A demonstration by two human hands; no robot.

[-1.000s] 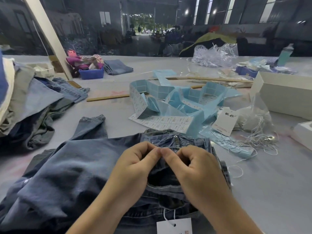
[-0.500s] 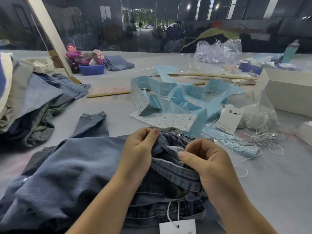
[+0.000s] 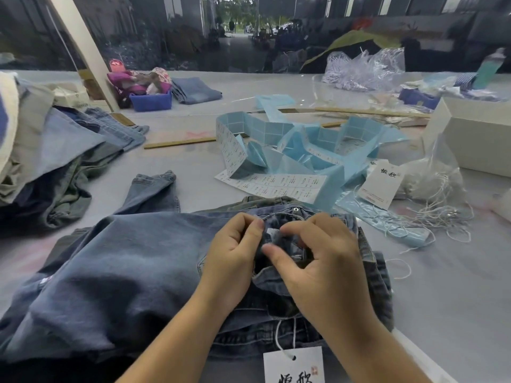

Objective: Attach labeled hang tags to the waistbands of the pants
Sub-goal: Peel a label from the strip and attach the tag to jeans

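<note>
Left hand (image 3: 232,255) and right hand (image 3: 320,261), fingers curled, both pinch the jeans waistband (image 3: 279,239) at a small white label (image 3: 272,233). Strung hang tag (image 3: 293,364) at 6 o'clock.

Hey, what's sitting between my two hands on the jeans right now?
In the head view, a small white inner label on the denim waistband lies between the left hand and right hand.
</note>
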